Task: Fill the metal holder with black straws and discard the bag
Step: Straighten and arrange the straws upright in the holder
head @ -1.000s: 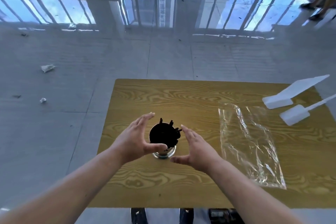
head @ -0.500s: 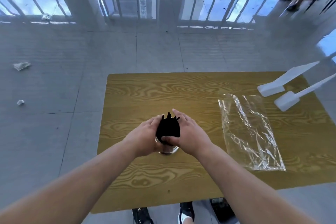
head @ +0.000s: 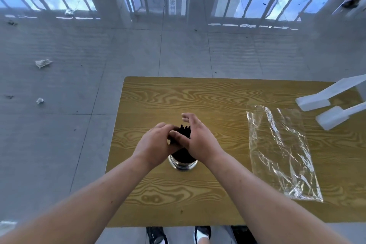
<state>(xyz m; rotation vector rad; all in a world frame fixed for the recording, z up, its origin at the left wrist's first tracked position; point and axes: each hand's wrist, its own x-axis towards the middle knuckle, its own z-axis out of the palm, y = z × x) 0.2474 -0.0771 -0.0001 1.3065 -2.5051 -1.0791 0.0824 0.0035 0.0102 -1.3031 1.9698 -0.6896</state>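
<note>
Standing upright in metal holder (head: 183, 164), black straws (head: 185, 131) bunched btwn both hands.

A single head-worn wide-angle view looks forward and steeply down from close above the tabletop (head: 217, 95), its near edge low in frame, both forearms reaching in, tiled floor (head: 79, 85) stretching beyond.

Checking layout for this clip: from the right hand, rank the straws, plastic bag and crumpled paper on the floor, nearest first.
1. Straws: touching the right hand, centre of table.
2. Plastic bag: flat on the table's right side.
3. Crumpled paper: on the floor, far left.
</note>
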